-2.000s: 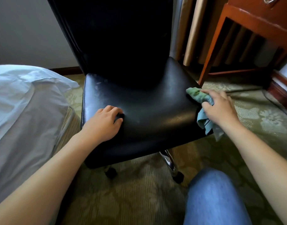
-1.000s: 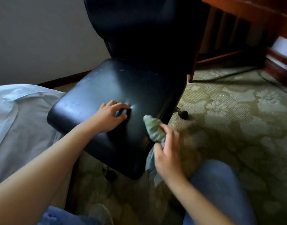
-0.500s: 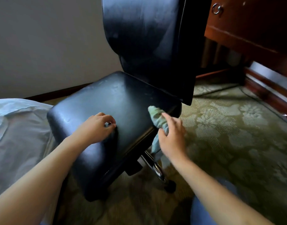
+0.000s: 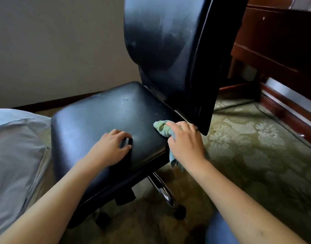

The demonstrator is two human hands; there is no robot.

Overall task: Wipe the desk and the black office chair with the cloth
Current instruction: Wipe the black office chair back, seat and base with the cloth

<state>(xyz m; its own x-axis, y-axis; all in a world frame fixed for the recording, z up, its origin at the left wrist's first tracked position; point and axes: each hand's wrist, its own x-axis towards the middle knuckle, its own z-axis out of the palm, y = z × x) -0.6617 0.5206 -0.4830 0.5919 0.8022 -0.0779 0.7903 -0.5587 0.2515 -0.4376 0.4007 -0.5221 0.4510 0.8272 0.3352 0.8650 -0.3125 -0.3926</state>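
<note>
- Head view: cloth (image 4: 161, 128) is sitting bunched under my right hand (image 4: 185, 141), at the seat corner of the black office chair (image 4: 105, 117) just below the backrest's lower edge; my fingers are curling over it and pinching it, and a loose tail is hanging off the seat edge.
- Head view: my left hand (image 4: 111, 145) is resting on the seat toward its front, fingers bent and pressing the leather, gripping nothing, and it is sitting near the cloth hand but apart from it.
- Head view: I judge I am working on the chair seat step; pale smudges are showing on the seat and backrest.
- Head view: the next move is calling for a sweep across the seat and then up the backrest, while my left hand is bracing the wheeled chair.
- Head view: the desk (image 4: 274, 41) is standing behind the chair.
</note>
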